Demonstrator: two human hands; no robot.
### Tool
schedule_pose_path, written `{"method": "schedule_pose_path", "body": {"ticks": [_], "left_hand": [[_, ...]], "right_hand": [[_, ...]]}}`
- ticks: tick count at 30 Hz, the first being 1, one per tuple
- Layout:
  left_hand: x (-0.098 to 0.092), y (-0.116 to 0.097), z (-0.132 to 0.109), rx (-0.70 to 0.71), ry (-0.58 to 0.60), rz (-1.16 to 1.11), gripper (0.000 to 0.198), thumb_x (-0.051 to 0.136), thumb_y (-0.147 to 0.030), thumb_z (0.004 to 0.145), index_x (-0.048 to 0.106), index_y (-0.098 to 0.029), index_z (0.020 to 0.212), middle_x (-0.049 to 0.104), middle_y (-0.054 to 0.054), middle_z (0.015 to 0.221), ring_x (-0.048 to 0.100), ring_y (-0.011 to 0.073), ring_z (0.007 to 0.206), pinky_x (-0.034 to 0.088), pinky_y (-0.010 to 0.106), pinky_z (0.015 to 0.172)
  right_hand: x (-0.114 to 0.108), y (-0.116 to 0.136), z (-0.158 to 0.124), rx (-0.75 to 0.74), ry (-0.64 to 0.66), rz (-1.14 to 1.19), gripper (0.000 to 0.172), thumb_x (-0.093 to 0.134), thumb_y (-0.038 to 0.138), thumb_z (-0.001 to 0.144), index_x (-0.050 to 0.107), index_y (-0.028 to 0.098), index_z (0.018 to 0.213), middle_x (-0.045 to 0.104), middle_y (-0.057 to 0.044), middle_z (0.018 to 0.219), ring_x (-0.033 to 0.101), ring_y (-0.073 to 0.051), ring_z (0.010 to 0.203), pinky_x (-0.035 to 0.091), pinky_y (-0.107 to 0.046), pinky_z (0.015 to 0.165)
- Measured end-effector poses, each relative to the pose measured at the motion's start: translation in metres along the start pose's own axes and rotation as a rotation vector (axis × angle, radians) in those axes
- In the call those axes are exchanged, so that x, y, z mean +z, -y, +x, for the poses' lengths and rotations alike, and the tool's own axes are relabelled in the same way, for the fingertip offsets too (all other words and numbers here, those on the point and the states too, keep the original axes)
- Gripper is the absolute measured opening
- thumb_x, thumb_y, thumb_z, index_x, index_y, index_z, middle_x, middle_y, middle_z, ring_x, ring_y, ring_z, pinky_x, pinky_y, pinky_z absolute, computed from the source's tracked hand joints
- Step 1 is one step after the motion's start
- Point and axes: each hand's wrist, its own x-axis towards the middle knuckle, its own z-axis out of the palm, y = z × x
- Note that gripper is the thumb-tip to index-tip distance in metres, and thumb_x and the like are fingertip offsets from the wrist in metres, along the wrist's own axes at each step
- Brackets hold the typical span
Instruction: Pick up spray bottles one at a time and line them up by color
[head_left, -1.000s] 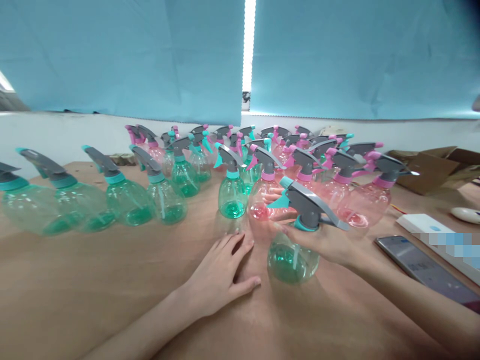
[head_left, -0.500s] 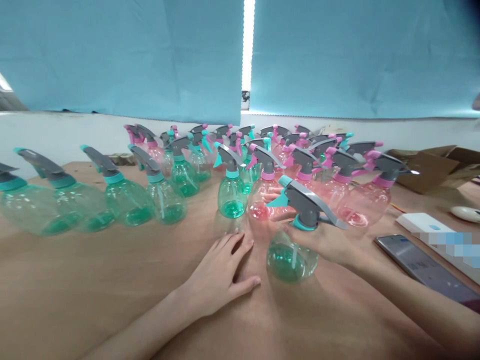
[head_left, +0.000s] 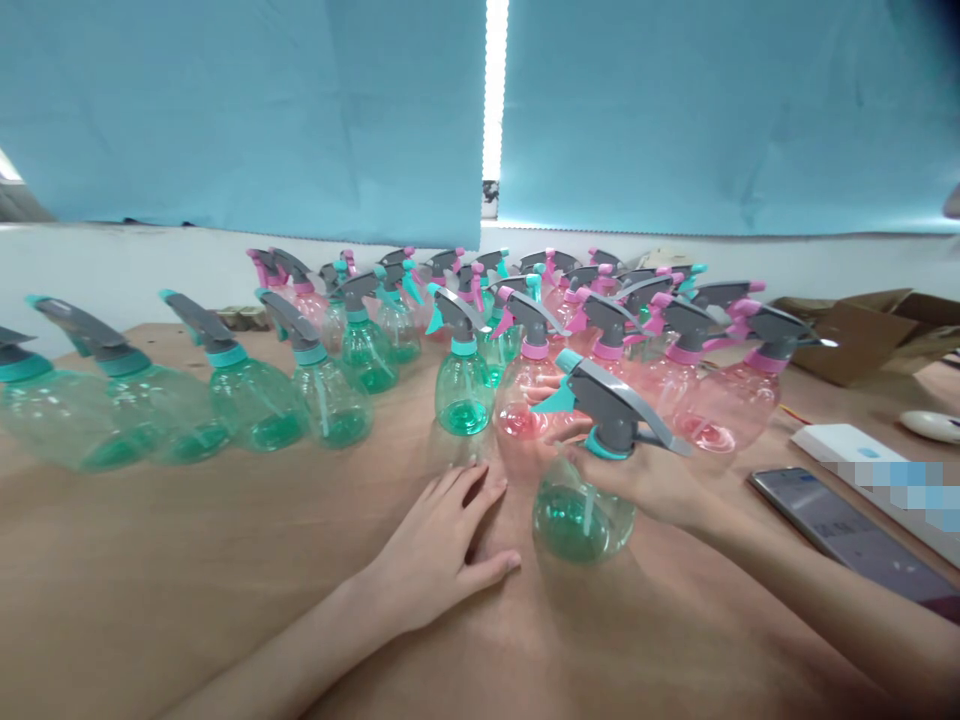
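Observation:
My right hand (head_left: 664, 487) is around the neck of a green spray bottle (head_left: 574, 525) with a grey and turquoise trigger head. That bottle stands in front of me, slightly tilted, its nozzle pointing left; part of my fingers is hidden behind it. Flat on the wooden table (head_left: 225, 590) lies my left hand (head_left: 431, 545), fingers spread, holding nothing. Just beyond its fingertips stands another green spray bottle (head_left: 464, 395). A pink spray bottle (head_left: 517, 410) is close behind my right fingers.
Several green spray bottles (head_left: 259, 405) line the left side. More pink and green ones crowd the back, with a pink spray bottle (head_left: 731, 400) at the right. A phone (head_left: 840, 530), a white box (head_left: 847, 450), a white mouse (head_left: 930, 427) and a cardboard box (head_left: 855, 330) lie further right.
Both hands and the bottles stay almost exactly where they were. My right fingers may have shifted very slightly around the held bottle.

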Motion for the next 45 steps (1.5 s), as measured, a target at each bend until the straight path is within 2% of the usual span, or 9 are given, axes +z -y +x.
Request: {"method": "schedule_pose_path", "body": {"ticks": [7, 12, 21, 24, 27, 32, 35, 37, 45], "left_hand": [[0.001, 0.000, 0.000, 0.001, 0.008, 0.005, 0.064, 0.052, -0.056, 0.089, 0.040, -0.020, 0.141, 0.040, 0.014, 0.145, 0.036, 0.0329, 0.132, 0.032, 0.050, 0.105], [0.001, 0.001, 0.000, 0.005, 0.002, -0.006, 0.064, 0.052, -0.056, 0.089, 0.040, -0.020, 0.140, 0.040, 0.015, 0.145, 0.035, 0.0332, 0.133, 0.032, 0.050, 0.105], [0.000, 0.001, 0.001, 0.000, 0.012, -0.006, 0.064, 0.053, -0.055, 0.089, 0.041, -0.019, 0.140, 0.041, 0.015, 0.145, 0.035, 0.0332, 0.133, 0.032, 0.050, 0.105], [0.000, 0.001, 0.001, -0.006, 0.012, -0.006, 0.064, 0.053, -0.055, 0.089, 0.041, -0.019, 0.140, 0.041, 0.014, 0.145, 0.035, 0.0327, 0.133, 0.033, 0.049, 0.105], [0.000, 0.000, 0.001, -0.007, 0.017, -0.001, 0.065, 0.053, -0.055, 0.089, 0.040, -0.018, 0.141, 0.040, 0.015, 0.145, 0.035, 0.0328, 0.133, 0.033, 0.049, 0.106], [-0.001, 0.000, -0.001, 0.001, 0.021, 0.007, 0.065, 0.052, -0.055, 0.089, 0.039, -0.018, 0.141, 0.039, 0.015, 0.146, 0.034, 0.0331, 0.134, 0.032, 0.050, 0.106], [0.000, 0.000, 0.000, -0.004, 0.030, 0.012, 0.065, 0.053, -0.055, 0.089, 0.039, -0.018, 0.141, 0.039, 0.015, 0.146, 0.034, 0.0328, 0.134, 0.032, 0.050, 0.106], [0.000, 0.001, 0.001, -0.008, 0.034, 0.016, 0.064, 0.053, -0.054, 0.089, 0.040, -0.018, 0.140, 0.039, 0.015, 0.146, 0.034, 0.0326, 0.134, 0.032, 0.050, 0.106], [0.001, 0.001, 0.001, -0.007, 0.018, 0.032, 0.064, 0.053, -0.055, 0.089, 0.041, -0.019, 0.140, 0.039, 0.015, 0.146, 0.035, 0.0324, 0.133, 0.034, 0.049, 0.105]], "right_hand": [[-0.001, 0.000, 0.000, 0.021, 0.003, -0.070, 0.013, 0.053, 0.031, 0.070, 0.063, 0.023, 0.071, 0.071, -0.004, 0.072, 0.068, -0.023, 0.070, 0.056, -0.038, 0.065], [0.001, -0.002, 0.000, 0.003, -0.011, -0.043, 0.008, 0.053, 0.029, 0.071, 0.057, 0.024, 0.066, 0.066, -0.001, 0.066, 0.064, -0.019, 0.065, 0.055, -0.036, 0.065], [-0.002, 0.008, -0.001, 0.077, -0.005, 0.020, 0.008, 0.050, 0.027, 0.061, 0.054, 0.025, 0.068, 0.057, 0.000, 0.064, 0.060, -0.018, 0.062, 0.053, -0.032, 0.057], [-0.006, 0.017, 0.001, 0.051, -0.038, -0.041, 0.003, 0.048, 0.026, 0.058, 0.046, 0.024, 0.060, 0.049, 0.002, 0.056, 0.052, -0.015, 0.054, 0.048, -0.028, 0.048], [-0.008, 0.021, 0.002, 0.030, -0.020, -0.071, 0.007, 0.047, 0.024, 0.059, 0.042, 0.024, 0.054, 0.044, 0.003, 0.050, 0.044, -0.012, 0.047, 0.043, -0.025, 0.042], [-0.006, 0.018, 0.002, 0.051, 0.023, 0.032, 0.008, 0.047, 0.025, 0.061, 0.055, 0.025, 0.063, 0.058, -0.001, 0.061, 0.061, -0.019, 0.063, 0.052, -0.030, 0.053], [-0.004, 0.017, 0.003, 0.007, 0.046, 0.051, 0.023, 0.047, 0.026, 0.063, 0.061, 0.025, 0.081, 0.061, -0.001, 0.069, 0.062, -0.019, 0.068, 0.055, -0.032, 0.059], [-0.002, 0.016, 0.003, -0.015, 0.028, 0.059, 0.025, 0.048, 0.027, 0.065, 0.062, 0.025, 0.086, 0.061, -0.001, 0.068, 0.062, -0.019, 0.068, 0.055, -0.033, 0.061], [0.000, 0.006, 0.000, 0.017, -0.042, -0.013, 0.013, 0.053, 0.036, 0.067, 0.059, 0.024, 0.066, 0.057, 0.000, 0.060, 0.054, -0.016, 0.055, 0.052, -0.031, 0.053]]}}
